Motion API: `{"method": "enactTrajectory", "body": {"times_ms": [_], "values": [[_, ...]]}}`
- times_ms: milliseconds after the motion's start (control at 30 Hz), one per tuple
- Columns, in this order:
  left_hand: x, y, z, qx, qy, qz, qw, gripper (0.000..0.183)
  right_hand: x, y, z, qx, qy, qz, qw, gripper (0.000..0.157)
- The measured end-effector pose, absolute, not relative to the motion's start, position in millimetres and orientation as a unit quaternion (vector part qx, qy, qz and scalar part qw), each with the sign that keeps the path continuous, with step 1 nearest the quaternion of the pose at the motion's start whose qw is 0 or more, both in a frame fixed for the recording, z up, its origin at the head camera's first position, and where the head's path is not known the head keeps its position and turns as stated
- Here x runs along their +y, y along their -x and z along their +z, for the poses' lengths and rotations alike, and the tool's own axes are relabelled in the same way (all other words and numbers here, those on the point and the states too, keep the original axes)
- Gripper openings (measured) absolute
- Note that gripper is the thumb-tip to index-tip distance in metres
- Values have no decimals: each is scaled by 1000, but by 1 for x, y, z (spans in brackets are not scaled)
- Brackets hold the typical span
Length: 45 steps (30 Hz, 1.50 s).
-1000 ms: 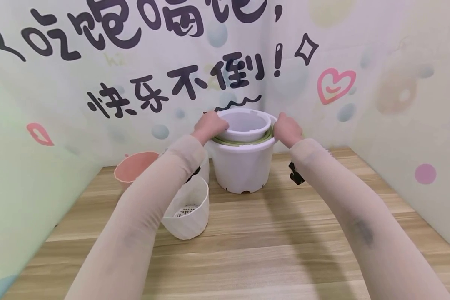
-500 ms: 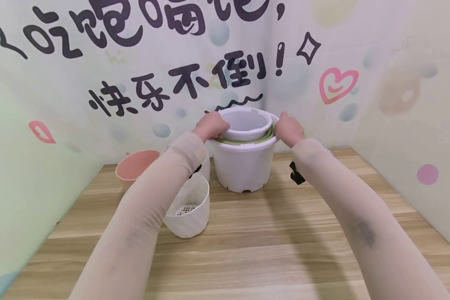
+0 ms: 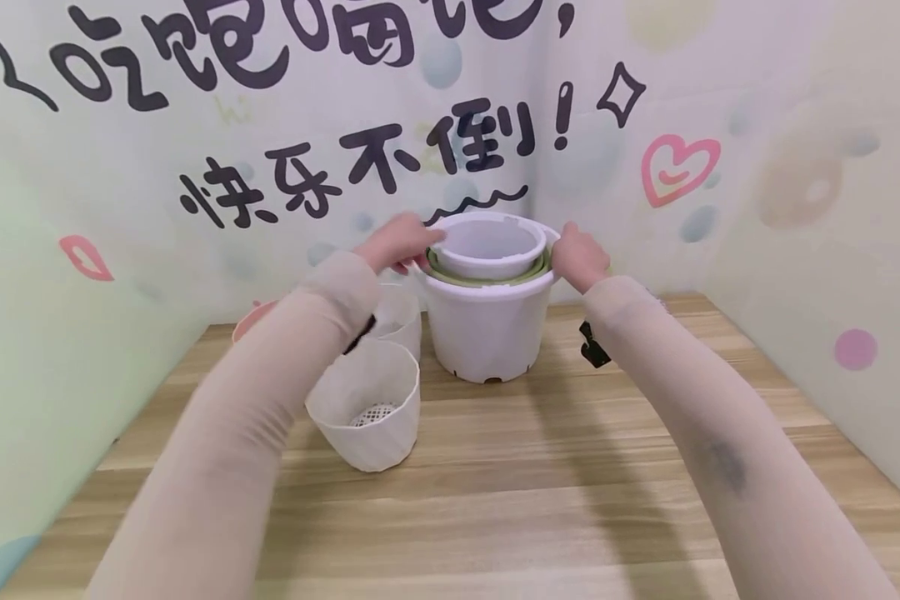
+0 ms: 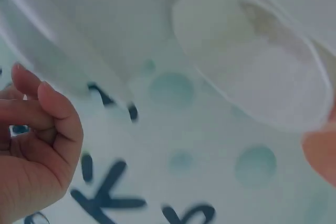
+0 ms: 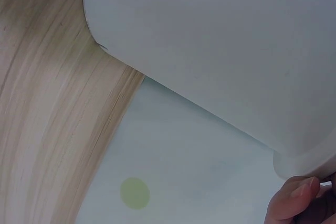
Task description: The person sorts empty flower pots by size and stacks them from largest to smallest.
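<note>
A large white flowerpot [image 3: 487, 333] stands upright on the wooden table at the back. Nested in it are a green pot [image 3: 487, 281], showing as a rim, and a smaller white pot [image 3: 491, 268]. My right hand [image 3: 579, 257] grips the large pot's rim on the right; in the right wrist view its fingers [image 5: 294, 198] curl at that rim. My left hand [image 3: 401, 240] is at the left side of the stack, fingertips near the rims. The left wrist view has its fingers [image 4: 60, 114] loosely bent below the rim, holding nothing.
Left of the stack stand a white pot with a grated bottom [image 3: 367, 446] and another white pot [image 3: 407, 333] behind it. A coral-pink pot [image 3: 251, 321] is mostly hidden by the left sleeve. Printed cloth walls [image 3: 795, 275] enclose the table [image 3: 510, 483].
My left hand has let go of the rim and shifted left, and its forearm now covers more of the pink pot. The right hand keeps its grip; the stack stays in place.
</note>
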<state>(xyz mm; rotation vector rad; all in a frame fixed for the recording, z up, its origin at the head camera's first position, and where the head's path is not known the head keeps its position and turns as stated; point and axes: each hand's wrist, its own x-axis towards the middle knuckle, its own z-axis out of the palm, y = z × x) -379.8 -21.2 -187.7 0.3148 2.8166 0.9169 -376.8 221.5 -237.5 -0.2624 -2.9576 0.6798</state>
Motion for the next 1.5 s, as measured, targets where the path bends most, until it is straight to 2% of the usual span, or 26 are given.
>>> {"method": "enactTrajectory", "body": {"times_ms": [133, 233, 333, 500, 633, 767, 967, 1300, 1500], "values": [[-71, 379, -168, 937, -107, 328, 57, 55, 227, 377, -235, -970, 90, 222, 49, 42], [-114, 374, -160, 935, -90, 340, 47, 61, 231, 376, -234, -970, 91, 221, 51, 40], [-157, 367, -163, 929, -73, 360, 38, 61, 235, 375, -234, -970, 88, 220, 51, 38], [-216, 359, -192, 927, -39, 370, 44, 62, 239, 374, -235, -969, 84, 226, 48, 39], [-245, 350, -230, 942, -1, 328, 77, 66, 241, 373, -235, -968, 87, 228, 51, 37], [-258, 339, -265, 945, 17, 315, 86, 72, 240, 372, -236, -968, 88, 230, 54, 37], [-257, 326, -299, 902, 30, 421, 93, 59, 235, 374, -237, -966, 87, 239, 42, 48], [-255, 327, -300, 860, 92, 481, 145, 35, 226, 376, -240, -967, 83, 236, 47, 40], [-258, 328, -292, 855, 102, 476, 179, 35, 222, 377, -241, -967, 81, 235, 51, 33]]}}
